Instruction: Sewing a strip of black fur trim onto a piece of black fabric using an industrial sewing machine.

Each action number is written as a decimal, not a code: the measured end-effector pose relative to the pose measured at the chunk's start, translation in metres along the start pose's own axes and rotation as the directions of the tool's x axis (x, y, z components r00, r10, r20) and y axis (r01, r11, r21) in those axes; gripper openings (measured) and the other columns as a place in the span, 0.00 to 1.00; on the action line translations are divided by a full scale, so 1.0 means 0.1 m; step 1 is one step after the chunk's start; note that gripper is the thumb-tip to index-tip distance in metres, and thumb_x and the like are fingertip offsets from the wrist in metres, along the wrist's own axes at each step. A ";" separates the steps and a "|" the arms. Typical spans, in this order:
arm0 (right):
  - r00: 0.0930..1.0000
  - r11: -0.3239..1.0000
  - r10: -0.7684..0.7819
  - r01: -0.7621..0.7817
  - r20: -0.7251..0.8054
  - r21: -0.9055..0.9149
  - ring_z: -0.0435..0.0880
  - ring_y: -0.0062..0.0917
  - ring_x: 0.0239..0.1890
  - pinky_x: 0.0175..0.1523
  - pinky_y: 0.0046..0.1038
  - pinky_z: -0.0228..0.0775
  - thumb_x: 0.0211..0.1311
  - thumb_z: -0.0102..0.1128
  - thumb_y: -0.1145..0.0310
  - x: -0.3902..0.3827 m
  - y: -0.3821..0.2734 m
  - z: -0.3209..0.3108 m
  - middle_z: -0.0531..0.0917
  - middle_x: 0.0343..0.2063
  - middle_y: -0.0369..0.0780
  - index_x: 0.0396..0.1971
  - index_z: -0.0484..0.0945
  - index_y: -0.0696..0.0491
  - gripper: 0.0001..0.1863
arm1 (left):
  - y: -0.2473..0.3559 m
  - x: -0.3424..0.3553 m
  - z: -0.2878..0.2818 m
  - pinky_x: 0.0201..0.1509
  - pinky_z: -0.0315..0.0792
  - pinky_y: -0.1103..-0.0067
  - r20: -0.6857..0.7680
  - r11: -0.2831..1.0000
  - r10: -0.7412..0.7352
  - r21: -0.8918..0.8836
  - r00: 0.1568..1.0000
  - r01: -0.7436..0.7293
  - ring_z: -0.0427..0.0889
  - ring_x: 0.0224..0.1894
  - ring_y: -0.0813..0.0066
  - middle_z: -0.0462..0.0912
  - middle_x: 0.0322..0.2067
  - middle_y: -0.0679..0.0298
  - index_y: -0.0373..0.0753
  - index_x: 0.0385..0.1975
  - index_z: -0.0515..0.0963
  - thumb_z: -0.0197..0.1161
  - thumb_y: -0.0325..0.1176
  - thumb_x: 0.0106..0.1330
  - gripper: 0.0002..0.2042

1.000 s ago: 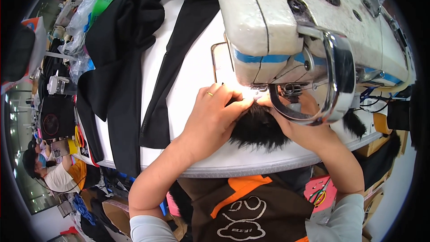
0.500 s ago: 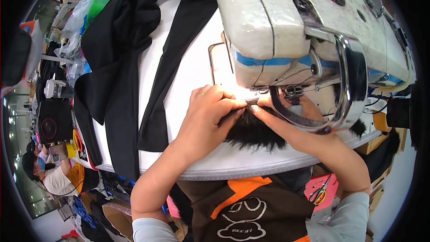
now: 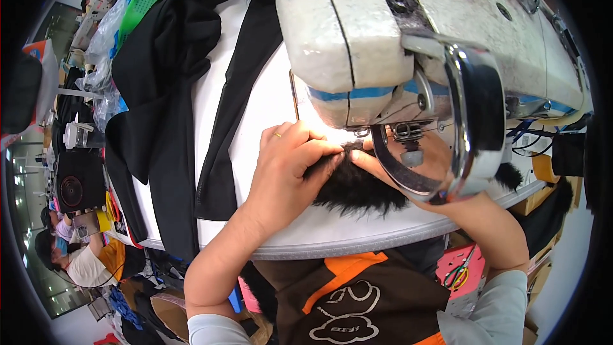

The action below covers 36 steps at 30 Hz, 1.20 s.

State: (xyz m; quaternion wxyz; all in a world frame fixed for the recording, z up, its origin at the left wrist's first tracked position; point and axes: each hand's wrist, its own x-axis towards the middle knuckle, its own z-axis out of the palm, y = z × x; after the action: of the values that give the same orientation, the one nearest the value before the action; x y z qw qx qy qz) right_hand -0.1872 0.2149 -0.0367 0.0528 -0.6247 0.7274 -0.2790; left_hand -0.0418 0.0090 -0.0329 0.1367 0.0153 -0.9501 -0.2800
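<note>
A piece of black fur (image 3: 361, 185) lies under the head of a white sewing machine (image 3: 357, 45), its edge close to the lit needle area. My left hand (image 3: 287, 169) pinches that edge between thumb and fingers from the left side; a ring is on one finger. From the right, my right hand (image 3: 377, 167) presses and pinches the same edge, with fingertips almost meeting those of the left. A chrome curved guard (image 3: 476, 121) on the machine partly covers my right hand and wrist. Where the fur meets the presser foot is hard to make out.
Black cloth garment pieces (image 3: 169, 89) lie on the white table (image 3: 255, 112) to the left. Farther left are a green basket (image 3: 150, 3) and a seated person (image 3: 86, 262). Scissors (image 3: 456, 276) rest on a pink board below the table edge at right.
The machine and table have shifted slightly left in the picture as the view moved. Both hands stay on the fur edge, with little change in their grip.
</note>
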 end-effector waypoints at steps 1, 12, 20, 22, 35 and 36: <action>0.999 0.999 0.006 -0.004 -0.041 0.052 0.84 0.39 0.46 0.49 0.39 0.77 0.64 0.63 0.64 0.04 0.01 0.01 0.84 0.42 0.40 0.50 0.84 0.47 0.15 | -0.01 0.02 -0.02 0.53 0.65 0.69 0.057 0.999 -0.015 0.047 0.998 0.012 0.78 0.41 0.64 0.79 0.34 0.67 0.43 0.36 0.84 0.73 0.29 0.60 0.07; 0.940 0.963 0.266 -0.268 0.215 -0.017 0.85 0.48 0.45 0.50 0.47 0.77 0.62 0.56 0.65 0.20 0.12 -0.23 0.85 0.41 0.49 0.45 0.83 0.47 0.14 | -0.13 0.12 -0.07 0.58 0.63 0.63 0.104 0.986 -0.119 -0.104 0.987 0.130 0.76 0.45 0.58 0.77 0.36 0.61 0.41 0.34 0.83 0.69 0.29 0.62 0.04; 0.871 0.826 0.295 -0.439 0.393 0.353 0.75 0.35 0.67 0.72 0.37 0.66 0.75 0.48 0.65 -0.27 0.72 0.33 0.77 0.64 0.44 0.64 0.76 0.43 0.21 | -0.12 0.26 -0.11 0.62 0.61 0.62 0.051 0.992 -0.044 -0.119 0.998 0.050 0.76 0.47 0.57 0.78 0.36 0.60 0.41 0.37 0.85 0.68 0.28 0.61 0.06; 0.860 0.818 0.305 -0.457 0.410 0.349 0.75 0.34 0.67 0.73 0.37 0.66 0.75 0.48 0.66 -0.20 0.77 0.30 0.77 0.64 0.44 0.65 0.76 0.43 0.21 | -0.12 0.24 -0.09 0.62 0.61 0.62 0.041 0.990 -0.047 -0.133 0.998 0.052 0.76 0.47 0.57 0.78 0.36 0.59 0.40 0.36 0.85 0.68 0.28 0.61 0.05; 0.787 0.765 0.379 -0.562 0.487 0.313 0.74 0.33 0.69 0.75 0.35 0.62 0.77 0.46 0.66 0.15 1.02 0.04 0.77 0.66 0.43 0.66 0.74 0.44 0.22 | -0.17 0.26 0.01 0.66 0.60 0.62 -0.042 0.999 -0.024 -0.041 0.999 0.023 0.76 0.50 0.59 0.79 0.39 0.59 0.40 0.38 0.85 0.68 0.26 0.59 0.08; 0.782 0.761 0.384 -0.569 0.491 0.311 0.73 0.33 0.69 0.75 0.35 0.62 0.77 0.46 0.66 0.21 1.02 0.04 0.77 0.66 0.42 0.67 0.74 0.44 0.22 | -0.16 0.27 -0.02 0.67 0.59 0.63 -0.055 0.997 -0.021 -0.076 0.998 0.017 0.76 0.50 0.59 0.80 0.40 0.59 0.40 0.39 0.86 0.68 0.26 0.59 0.08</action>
State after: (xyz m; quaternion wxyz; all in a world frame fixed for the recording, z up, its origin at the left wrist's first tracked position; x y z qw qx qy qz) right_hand -0.2797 0.2001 -0.0824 0.4111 -0.4278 0.7547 -0.2800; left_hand -0.0684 -0.0087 -0.0333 0.1610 0.0269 -0.9344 -0.3167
